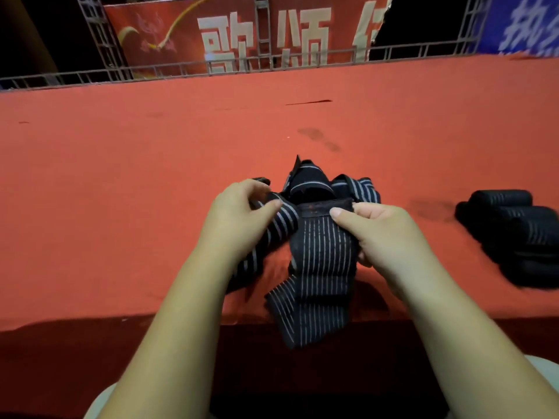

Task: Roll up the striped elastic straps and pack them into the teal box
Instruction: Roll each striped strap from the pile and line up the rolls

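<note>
Bare forearms (169, 328) run to a bare left hand (239, 219) and right hand (384, 234); pale clothing (99, 400) shows at the lower corners

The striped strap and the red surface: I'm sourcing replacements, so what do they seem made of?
Striped strap: likely woven elastic fabric, matte; pale ribbed stripes, drapes limply. Red surface: seemingly felt-like cloth, matte; slight wrinkles and dark stains.

rolled straps (511, 234) cropped right, banner (187, 34) cropped top

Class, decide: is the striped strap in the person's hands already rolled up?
No, the striped strap hangs flat and unrolled, pinched by the left hand and right hand, its end draping past the red tablecloth.
</note>
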Demonstrator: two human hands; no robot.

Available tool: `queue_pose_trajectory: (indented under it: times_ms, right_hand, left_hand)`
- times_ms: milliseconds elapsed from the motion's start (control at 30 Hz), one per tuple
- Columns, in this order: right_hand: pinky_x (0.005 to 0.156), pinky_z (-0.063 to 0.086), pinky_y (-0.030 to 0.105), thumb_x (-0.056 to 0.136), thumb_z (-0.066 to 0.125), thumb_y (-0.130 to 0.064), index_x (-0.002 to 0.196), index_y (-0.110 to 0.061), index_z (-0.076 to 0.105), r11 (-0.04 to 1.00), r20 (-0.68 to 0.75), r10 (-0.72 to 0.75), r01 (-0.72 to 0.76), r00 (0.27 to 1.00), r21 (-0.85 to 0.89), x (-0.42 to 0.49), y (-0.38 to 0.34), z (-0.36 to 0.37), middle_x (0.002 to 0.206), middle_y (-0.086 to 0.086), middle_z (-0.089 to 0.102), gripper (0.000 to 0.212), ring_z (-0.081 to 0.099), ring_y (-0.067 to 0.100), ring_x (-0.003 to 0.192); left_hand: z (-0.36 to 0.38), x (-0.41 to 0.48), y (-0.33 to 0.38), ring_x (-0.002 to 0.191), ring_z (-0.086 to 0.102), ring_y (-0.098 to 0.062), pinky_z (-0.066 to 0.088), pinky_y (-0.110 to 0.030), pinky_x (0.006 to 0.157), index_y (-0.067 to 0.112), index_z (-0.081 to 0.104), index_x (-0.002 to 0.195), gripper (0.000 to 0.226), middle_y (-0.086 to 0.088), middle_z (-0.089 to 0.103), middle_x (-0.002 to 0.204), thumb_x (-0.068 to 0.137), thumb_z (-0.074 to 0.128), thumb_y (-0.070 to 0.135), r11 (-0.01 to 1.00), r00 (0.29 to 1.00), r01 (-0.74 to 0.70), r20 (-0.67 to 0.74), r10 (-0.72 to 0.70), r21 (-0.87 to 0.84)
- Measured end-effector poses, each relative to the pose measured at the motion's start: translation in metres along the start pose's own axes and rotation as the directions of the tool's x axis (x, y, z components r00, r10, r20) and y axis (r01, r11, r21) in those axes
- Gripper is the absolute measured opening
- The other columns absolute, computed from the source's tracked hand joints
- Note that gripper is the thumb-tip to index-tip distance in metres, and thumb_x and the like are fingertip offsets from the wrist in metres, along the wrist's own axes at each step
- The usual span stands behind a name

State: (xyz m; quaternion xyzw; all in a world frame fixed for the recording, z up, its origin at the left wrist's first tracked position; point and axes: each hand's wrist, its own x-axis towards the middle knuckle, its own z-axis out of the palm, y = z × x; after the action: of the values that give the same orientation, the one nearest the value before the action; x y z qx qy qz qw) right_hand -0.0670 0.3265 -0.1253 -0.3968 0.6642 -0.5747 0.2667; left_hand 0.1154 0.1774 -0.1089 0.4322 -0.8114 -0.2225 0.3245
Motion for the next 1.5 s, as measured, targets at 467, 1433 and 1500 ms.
queue_pose_trajectory:
  times_ms: [467, 1433, 1500]
  right_hand:
    - [0.061, 0.039, 0.034, 0.101, 0.067, -0.04, 0.079, -0.009, 0.067, 0.923, -0.02, -0.026, 0.016, 0.999, -0.384, 0.03, 0.027, 0.006, 0.063, 0.004, 0.064, 0.038, 0.05, 0.015, 0.057]
    - [0.063, 0.052, 0.047, 0.098, 0.07, -0.044, 0.081, -0.006, 0.06, 0.957, -0.014, -0.102, 0.094, 0.995, -0.276, 0.028, 0.021, 0.016, 0.066, 0.01, 0.059, 0.044, 0.049, 0.016, 0.059]
    - [0.059, 0.042, 0.037, 0.1, 0.07, -0.041, 0.075, -0.01, 0.061, 0.955, -0.006, -0.108, 0.102, 0.994, -0.277, 0.026, 0.022, 0.018, 0.059, -0.002, 0.056, 0.041, 0.048, 0.012, 0.055]
  left_hand:
    - [0.03, 0.029, -0.032, 0.131, 0.045, -0.036, 0.045, -0.048, 0.102, 0.049, 0.054, 0.146, 0.067, 0.004, 0.047, 0.154, 0.082, 0.074, 0.042, 0.848, 0.993, -0.017, 0.111, -0.049, 0.529]
    - [-0.051, 0.015, -0.023, 0.125, 0.066, -0.022, 0.051, -0.035, 0.105, 0.033, 0.073, 0.136, 0.046, 0.002, 0.073, 0.135, 0.096, 0.066, 0.01, 0.871, 0.974, -0.095, 0.226, -0.019, 0.482]
    - [-0.049, 0.016, -0.031, 0.133, 0.061, -0.033, 0.045, -0.045, 0.116, 0.029, 0.068, 0.141, 0.058, -0.008, 0.067, 0.143, 0.093, 0.055, 0.0, 0.78, 0.975, -0.037, 0.193, -0.108, 0.624]
